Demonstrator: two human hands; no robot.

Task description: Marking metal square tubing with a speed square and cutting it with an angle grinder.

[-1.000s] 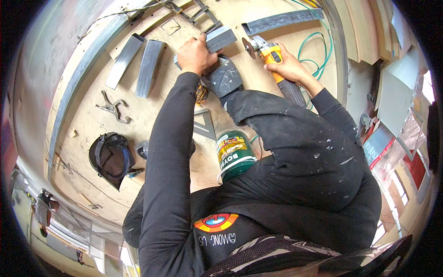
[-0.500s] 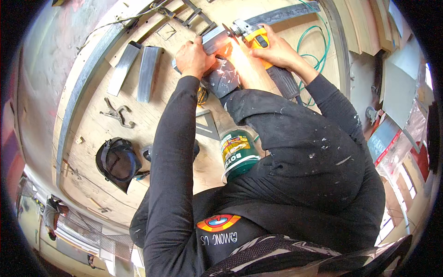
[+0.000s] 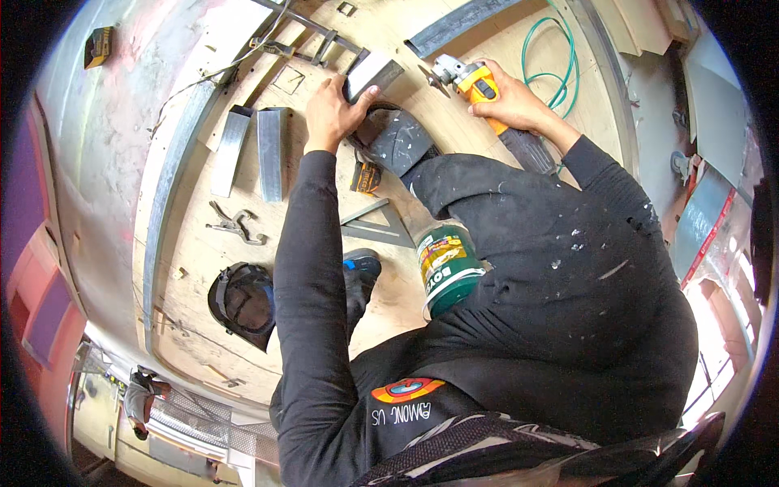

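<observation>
The left hand (image 3: 334, 109) was clasped on a short grey metal tube (image 3: 380, 75), its thumb laid along the near side and its fingers at the left end, so the piece was pinched between them and stuck out to the right of the grip. Just below that grip was a dark, paint-flecked shoe (image 3: 398, 140); the tube seemed to lean on it, though the angle made contact hard to judge.

The right hand (image 3: 515, 101) was wrapped around the yellow body of an angle grinder (image 3: 479, 84), some fingers out of sight beneath it. Ahead of this grip and to its left, the cutting disc (image 3: 436, 80) stood near the tube's free end, apart from it. A green hose (image 3: 575, 69) looped just beyond the right hand, and a longer grey tube (image 3: 462, 29) lay past the grinder's head.

To the left of the left hand's grip, two more cut tubes (image 3: 274, 154) lay side by side, with a locking clamp (image 3: 235, 223) nearer the body. Below the grip, right of the left forearm, were a metal triangle (image 3: 393, 225) and a green bucket (image 3: 450, 272).
</observation>
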